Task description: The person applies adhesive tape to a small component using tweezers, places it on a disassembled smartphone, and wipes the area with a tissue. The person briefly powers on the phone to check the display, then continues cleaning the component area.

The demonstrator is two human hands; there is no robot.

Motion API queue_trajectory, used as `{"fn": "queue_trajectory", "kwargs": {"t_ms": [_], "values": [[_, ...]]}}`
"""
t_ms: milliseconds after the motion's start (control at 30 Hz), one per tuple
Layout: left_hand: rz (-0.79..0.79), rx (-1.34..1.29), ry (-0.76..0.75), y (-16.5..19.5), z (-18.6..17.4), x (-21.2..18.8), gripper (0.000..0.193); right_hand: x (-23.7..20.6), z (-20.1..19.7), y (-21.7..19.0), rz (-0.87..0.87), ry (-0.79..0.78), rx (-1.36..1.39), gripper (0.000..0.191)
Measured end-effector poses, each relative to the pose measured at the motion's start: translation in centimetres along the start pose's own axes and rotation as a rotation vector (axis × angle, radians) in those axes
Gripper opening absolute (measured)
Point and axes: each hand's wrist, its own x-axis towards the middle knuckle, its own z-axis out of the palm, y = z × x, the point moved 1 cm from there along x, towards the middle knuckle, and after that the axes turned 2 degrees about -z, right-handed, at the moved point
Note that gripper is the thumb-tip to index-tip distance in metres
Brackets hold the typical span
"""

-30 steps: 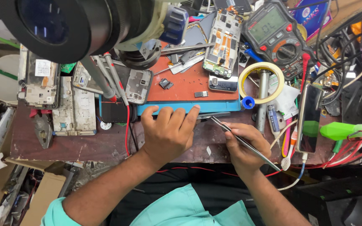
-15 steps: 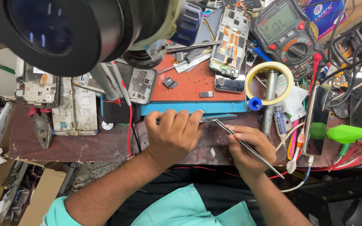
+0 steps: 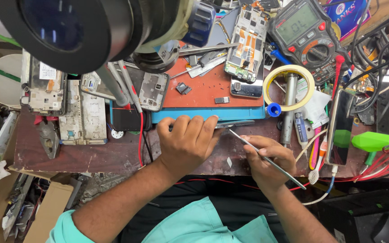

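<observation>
My left hand (image 3: 189, 143) presses down on a dark, flat phone (image 3: 237, 123) lying along the front edge of the blue work mat (image 3: 212, 113); only the phone's right end shows past my fingers. My right hand (image 3: 266, 159) grips a thin metal pry tool (image 3: 253, 147) like a pen, its tip pointing up-left toward the phone's end near my left fingertips. Both hands rest on the worn brown bench (image 3: 82, 155).
A large microscope head (image 3: 82, 27) overhangs the top left. Opened phone frames (image 3: 46, 87) lie at left, a bare phone board (image 3: 247, 40), multimeter (image 3: 307, 31) and tape roll (image 3: 289, 87) at the back right. Cables and a green tool (image 3: 374, 140) crowd the right.
The view has shifted slightly. My hands stay in nearly the same pose, the tool tip still at the phone's right end.
</observation>
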Motion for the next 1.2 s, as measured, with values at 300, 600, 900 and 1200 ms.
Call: {"fn": "queue_trajectory", "kwargs": {"t_ms": [300, 600, 900, 1200], "values": [[0.016, 0.004, 0.010, -0.04, -0.12, 0.09, 0.029, -0.12, -0.06, -0.36, 0.072, 0.071, -0.019, 0.034], [0.005, 0.009, 0.001, 0.08, -0.01, -0.02, 0.029, 0.64, 0.02, -0.69, -0.007, 0.005, -0.086, 0.034], [0.012, 0.025, 0.011, 0.06, -0.11, 0.12, 0.028, 0.58, -0.01, -0.29, -0.020, -0.008, -0.088, 0.035], [0.009, 0.027, 0.008, 0.09, -0.06, 0.15, 0.028, 0.31, 0.07, -0.50, 0.003, 0.039, -0.081, 0.036]]}}
